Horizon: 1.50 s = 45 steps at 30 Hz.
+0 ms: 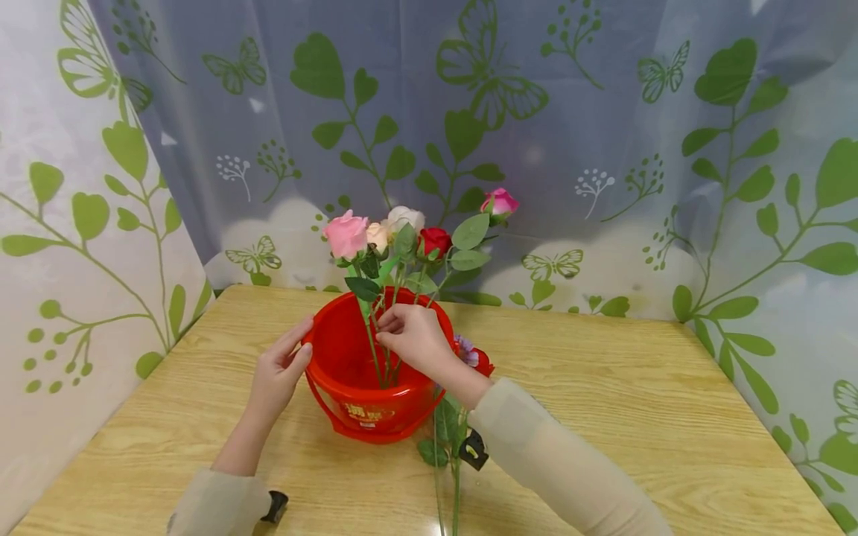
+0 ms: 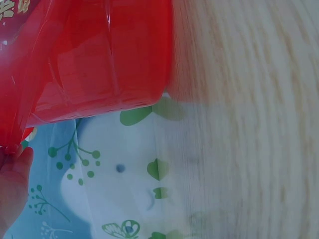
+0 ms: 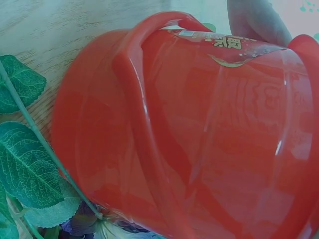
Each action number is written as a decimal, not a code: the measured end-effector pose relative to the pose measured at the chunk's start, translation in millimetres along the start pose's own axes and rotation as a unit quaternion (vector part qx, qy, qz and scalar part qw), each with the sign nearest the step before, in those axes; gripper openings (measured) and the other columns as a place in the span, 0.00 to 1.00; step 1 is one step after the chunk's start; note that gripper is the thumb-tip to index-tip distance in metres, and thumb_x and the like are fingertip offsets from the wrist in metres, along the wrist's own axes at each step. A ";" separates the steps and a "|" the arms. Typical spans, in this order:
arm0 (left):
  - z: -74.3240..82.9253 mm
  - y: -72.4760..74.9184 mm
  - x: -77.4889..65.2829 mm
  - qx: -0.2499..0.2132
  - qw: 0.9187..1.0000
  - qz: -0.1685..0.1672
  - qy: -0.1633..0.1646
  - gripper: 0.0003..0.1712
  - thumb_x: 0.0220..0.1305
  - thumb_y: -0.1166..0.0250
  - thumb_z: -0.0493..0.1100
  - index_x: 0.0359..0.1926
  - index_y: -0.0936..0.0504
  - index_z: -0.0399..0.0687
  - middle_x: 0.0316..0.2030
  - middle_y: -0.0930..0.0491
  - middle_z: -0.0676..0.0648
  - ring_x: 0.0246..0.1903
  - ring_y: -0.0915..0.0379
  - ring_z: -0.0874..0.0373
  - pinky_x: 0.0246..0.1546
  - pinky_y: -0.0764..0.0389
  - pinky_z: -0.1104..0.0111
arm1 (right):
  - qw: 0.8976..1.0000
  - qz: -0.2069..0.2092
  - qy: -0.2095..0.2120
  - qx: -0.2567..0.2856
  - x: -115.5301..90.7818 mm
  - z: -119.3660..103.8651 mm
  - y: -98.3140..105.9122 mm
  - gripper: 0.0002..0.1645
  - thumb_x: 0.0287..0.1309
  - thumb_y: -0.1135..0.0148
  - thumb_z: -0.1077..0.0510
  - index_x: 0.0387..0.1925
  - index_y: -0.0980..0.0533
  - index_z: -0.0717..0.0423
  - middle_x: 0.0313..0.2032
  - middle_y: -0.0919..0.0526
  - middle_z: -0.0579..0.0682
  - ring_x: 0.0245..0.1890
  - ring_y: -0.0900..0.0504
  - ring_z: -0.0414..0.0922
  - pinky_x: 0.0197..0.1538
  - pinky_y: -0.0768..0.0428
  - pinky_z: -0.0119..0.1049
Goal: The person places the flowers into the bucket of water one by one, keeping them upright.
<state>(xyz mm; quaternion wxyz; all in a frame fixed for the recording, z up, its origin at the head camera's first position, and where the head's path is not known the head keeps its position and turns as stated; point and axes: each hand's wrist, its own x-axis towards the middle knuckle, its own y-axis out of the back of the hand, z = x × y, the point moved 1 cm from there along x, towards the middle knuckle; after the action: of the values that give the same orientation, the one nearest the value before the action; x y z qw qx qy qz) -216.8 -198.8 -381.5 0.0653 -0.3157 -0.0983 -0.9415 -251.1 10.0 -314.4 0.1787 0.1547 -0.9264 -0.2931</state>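
A red plastic bucket (image 1: 389, 413) stands upright on the table, its label facing the near side. My left hand (image 1: 278, 372) holds its left rim, the thumb apart from the fingers; in the left wrist view only part of that hand (image 2: 14, 186) shows at the rim. Above the bucket's opening, my right hand (image 1: 418, 339) pinches a flower stem between thumb and fingers; which bloom it carries is unclear. Pink (image 1: 347, 235), peach (image 1: 377, 236), white (image 1: 405, 218), red (image 1: 434, 242) and magenta (image 1: 499, 202) roses rise from the bucket. The right wrist view hides the right fingers.
Flowers with leafy stems (image 1: 456, 476) lie on the wooden table (image 1: 603, 417) right of the bucket, partly under my right forearm. Among them are purple petals (image 1: 467, 350) and a red bloom (image 1: 484, 363). A leaf-patterned curtain (image 1: 570, 171) hangs behind the table.
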 end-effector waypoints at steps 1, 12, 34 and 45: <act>4.4 -1.0 0.0 0.001 1.000 0.000 -0.002 0.19 0.57 0.48 0.23 0.51 0.32 0.22 0.52 0.34 0.28 0.50 0.36 0.73 0.43 0.31 0.80 | 1.000 0.001 0.000 0.000 -0.4 -0.2 0.3 0.05 0.49 0.38 0.64 0.32 0.22 0.59 0.29 0.19 0.48 0.30 0.22 0.42 0.30 0.23 0.28; 4.0 -2.6 -1.4 -0.010 1.000 0.005 -0.011 0.19 0.56 0.49 0.21 0.50 0.32 0.21 0.52 0.36 0.26 0.50 0.36 0.73 0.44 0.31 0.81 | 0.999 0.008 0.003 0.039 -6.1 -2.1 11.6 0.09 0.48 0.36 0.63 0.34 0.22 0.61 0.31 0.19 0.49 0.31 0.21 0.42 0.32 0.22 0.29; -5.1 -0.6 -1.2 -0.015 1.000 0.008 -0.008 0.20 0.57 0.47 0.24 0.52 0.30 0.26 0.54 0.32 0.38 0.52 0.36 0.71 0.44 0.31 0.80 | 0.988 0.027 0.000 0.153 -33.6 3.7 40.8 0.12 0.47 0.36 0.65 0.36 0.23 0.64 0.35 0.20 0.54 0.33 0.21 0.45 0.36 0.21 0.34; 2.5 -2.1 0.1 -0.015 1.000 0.008 -0.006 0.19 0.56 0.48 0.22 0.51 0.31 0.22 0.53 0.35 0.28 0.51 0.37 0.73 0.44 0.31 0.81 | 0.985 0.024 -0.019 0.168 -53.8 11.4 52.0 0.13 0.47 0.36 0.65 0.37 0.24 0.66 0.35 0.19 0.55 0.34 0.21 0.46 0.35 0.21 0.35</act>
<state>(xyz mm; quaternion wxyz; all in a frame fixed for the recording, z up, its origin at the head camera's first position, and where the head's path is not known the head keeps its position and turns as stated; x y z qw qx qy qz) -215.8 -196.2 -379.7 0.0672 -0.3229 -0.0820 -0.9405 -217.6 77.1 -304.9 0.1395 0.1543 -0.9692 -0.1316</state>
